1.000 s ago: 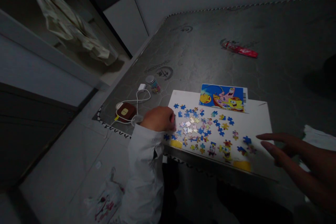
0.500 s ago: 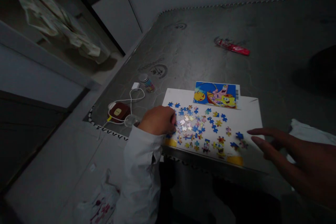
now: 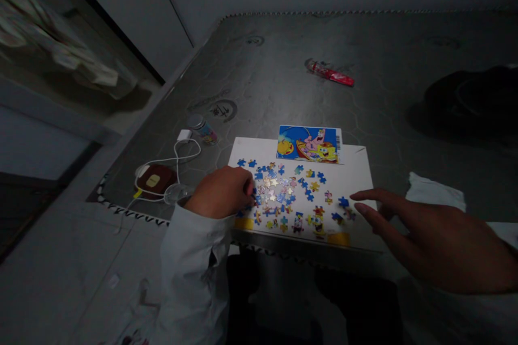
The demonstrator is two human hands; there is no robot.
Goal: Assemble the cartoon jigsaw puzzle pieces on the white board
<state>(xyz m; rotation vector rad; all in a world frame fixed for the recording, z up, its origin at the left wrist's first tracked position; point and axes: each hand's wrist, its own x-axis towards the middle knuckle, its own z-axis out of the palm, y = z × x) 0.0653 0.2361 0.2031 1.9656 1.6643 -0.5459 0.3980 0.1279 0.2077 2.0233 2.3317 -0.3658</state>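
Observation:
Loose jigsaw pieces (image 3: 272, 183), mostly blue and yellow, lie spread over a white board (image 3: 356, 172). My left hand (image 3: 222, 190) rests at the board's left edge by the pieces, its fingers curled and closed; whatever they pinch is hidden. Over the right part of the board is my right hand (image 3: 429, 232), thumb and forefinger stretched out and apart, holding nothing. Its fingertips are close to a blue jigsaw piece (image 3: 343, 201). A cartoon picture card (image 3: 309, 144) lies along the board's far edge.
Left of the board are a clear tube with a lid (image 3: 204, 130), a white cable (image 3: 177, 157) and a brown box (image 3: 156, 179). A red wrapper (image 3: 334, 75) lies farther back. White tissue (image 3: 435, 191) and a dark round object (image 3: 473, 102) are at the right.
The view has turned right, so the board and everything around it sit farther left. Both hands keep nearly the same places over the board, and no piece has visibly moved.

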